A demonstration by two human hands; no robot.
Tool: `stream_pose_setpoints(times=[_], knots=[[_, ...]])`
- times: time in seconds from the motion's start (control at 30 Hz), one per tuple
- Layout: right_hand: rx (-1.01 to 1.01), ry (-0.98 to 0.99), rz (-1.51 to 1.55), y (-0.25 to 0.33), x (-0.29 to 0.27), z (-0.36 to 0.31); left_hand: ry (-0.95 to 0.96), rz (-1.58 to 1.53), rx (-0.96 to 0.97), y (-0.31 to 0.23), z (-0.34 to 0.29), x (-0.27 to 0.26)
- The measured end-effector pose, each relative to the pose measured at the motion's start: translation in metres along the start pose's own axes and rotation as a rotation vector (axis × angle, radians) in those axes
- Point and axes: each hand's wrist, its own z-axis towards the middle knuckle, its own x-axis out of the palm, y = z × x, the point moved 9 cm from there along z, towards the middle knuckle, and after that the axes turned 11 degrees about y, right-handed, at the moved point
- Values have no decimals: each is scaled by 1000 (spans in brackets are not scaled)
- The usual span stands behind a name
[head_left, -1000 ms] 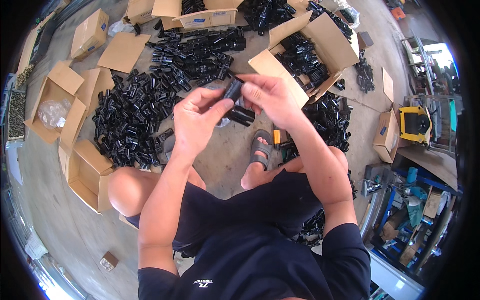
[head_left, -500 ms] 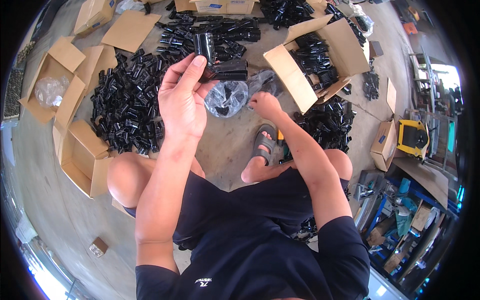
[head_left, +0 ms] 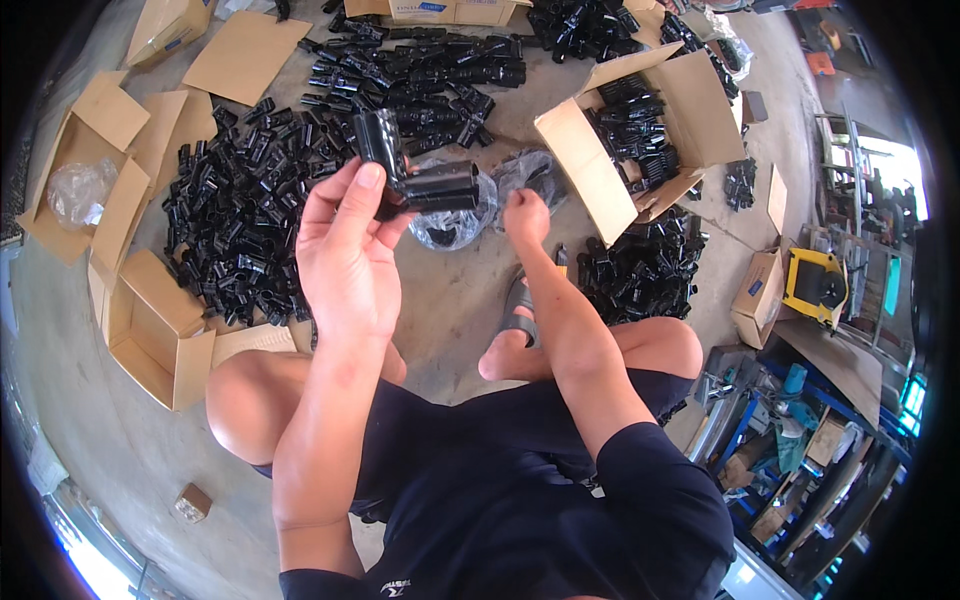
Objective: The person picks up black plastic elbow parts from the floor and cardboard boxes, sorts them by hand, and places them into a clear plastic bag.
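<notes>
1. Black plastic fills my view: I have a black elbow fitting [head_left: 415,175] raised in my left hand [head_left: 345,255], fingers and thumb clamped on its bend, one socket pointing to 3 o'clock and the other up toward 11.
2. My right hand [head_left: 525,215] is down at 3 o'clock of the fitting, well apart from it, fingertips pinched on the crumpled clear plastic bag [head_left: 470,205] lying on the concrete floor [head_left: 450,300].
3. At 9 to 12 o'clock a loose heap of black fittings [head_left: 250,210] spreads right up to the flattened cardboard [head_left: 245,55].
4. At 2 o'clock an open carton [head_left: 640,130] of fittings has its flap edge just beside my right hand; a smaller pile [head_left: 640,270] sits at 4 o'clock.
5. An empty open box [head_left: 160,335] stands at 8 o'clock near my left knee.
6. Bare floor between my sandalled foot [head_left: 515,310] and the bag is the only open room.
</notes>
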Motion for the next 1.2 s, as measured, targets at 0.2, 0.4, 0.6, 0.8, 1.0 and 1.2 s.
stream_pose_setpoints(times=[0.2,0.4,0.6,0.8,1.0,1.2], knots=[[50,409,-249,-69,47,36,71,6,-34,16,9,1],[146,-8,-143,-44,1,21,66,23,-49,22,11,2],[-197,99,-371,-22,31,21,76,23,-53,28,15,5],[-184,218,-436,-32,46,28,105,-34,-89,35,12,8],[-94,225,-246,-20,30,22,236,-216,-166,38,8,19],[-334,28,179,26,-39,11,295,-227,-121,36,6,33]])
